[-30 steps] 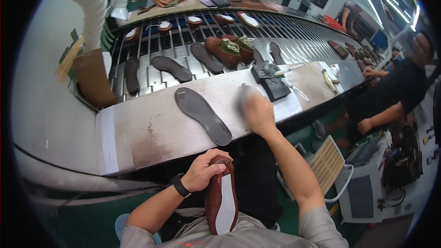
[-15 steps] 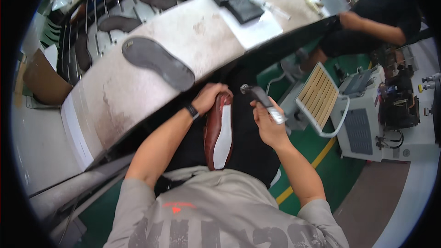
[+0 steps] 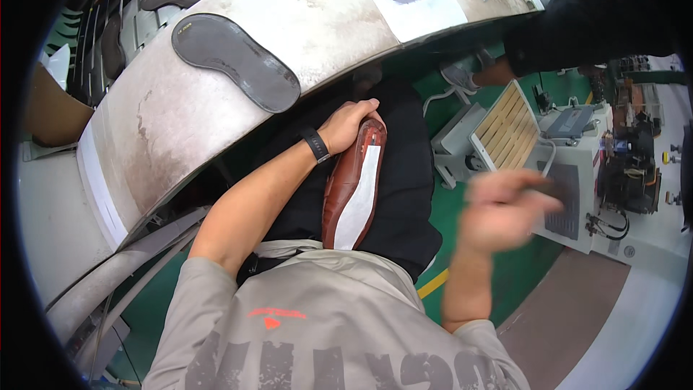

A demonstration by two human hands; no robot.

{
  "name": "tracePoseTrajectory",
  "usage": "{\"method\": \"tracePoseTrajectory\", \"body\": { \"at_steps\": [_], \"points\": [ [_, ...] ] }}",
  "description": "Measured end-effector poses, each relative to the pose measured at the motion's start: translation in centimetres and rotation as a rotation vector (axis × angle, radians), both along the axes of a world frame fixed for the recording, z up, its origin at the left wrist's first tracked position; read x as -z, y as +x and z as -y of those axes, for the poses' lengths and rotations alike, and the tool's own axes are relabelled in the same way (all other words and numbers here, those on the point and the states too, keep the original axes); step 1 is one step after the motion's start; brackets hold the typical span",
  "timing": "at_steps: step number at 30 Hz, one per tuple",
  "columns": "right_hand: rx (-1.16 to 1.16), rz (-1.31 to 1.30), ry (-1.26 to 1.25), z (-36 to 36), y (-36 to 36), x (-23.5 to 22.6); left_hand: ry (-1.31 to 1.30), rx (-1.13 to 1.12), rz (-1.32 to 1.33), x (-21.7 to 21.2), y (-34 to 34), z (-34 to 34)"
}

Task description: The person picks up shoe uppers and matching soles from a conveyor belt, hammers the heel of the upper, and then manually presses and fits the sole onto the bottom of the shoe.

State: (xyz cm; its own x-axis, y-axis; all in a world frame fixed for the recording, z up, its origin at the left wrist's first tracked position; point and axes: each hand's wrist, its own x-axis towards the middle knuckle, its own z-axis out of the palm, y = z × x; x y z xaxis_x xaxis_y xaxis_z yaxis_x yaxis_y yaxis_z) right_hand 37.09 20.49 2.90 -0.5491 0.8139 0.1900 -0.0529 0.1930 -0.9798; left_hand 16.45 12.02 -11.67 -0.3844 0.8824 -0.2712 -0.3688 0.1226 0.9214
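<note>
The left hand (image 3: 348, 128) clasps the far end of a reddish-brown leather shoe (image 3: 344, 182), white strip (image 3: 359, 198) upward, on the black-clothed lap (image 3: 406, 191). The right hand (image 3: 502, 209) blurs; its grip I cannot tell. Held at one end, the shoe could roll if knocked.

The long leather shoe (image 3: 341, 186) is reddish brown, its narrow strip (image 3: 359, 198) white; the flat, curved sole (image 3: 234, 59) is dark grey.
</note>
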Motion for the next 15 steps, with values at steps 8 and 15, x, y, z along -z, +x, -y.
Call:
{"method": "tracePoseTrajectory", "body": {
  "at_steps": [8,15],
  "points": [
    [-0.297,0.484,0.425,-3.6,-1.7,-2.1,-0.024,0.048,-0.295,0.8,-0.3,1.1],
    [-0.196,-0.25,-0.142,-2.6,0.6,1.1,-0.047,0.024,-0.084,0.4,0.1,-0.9]
  ]
}}
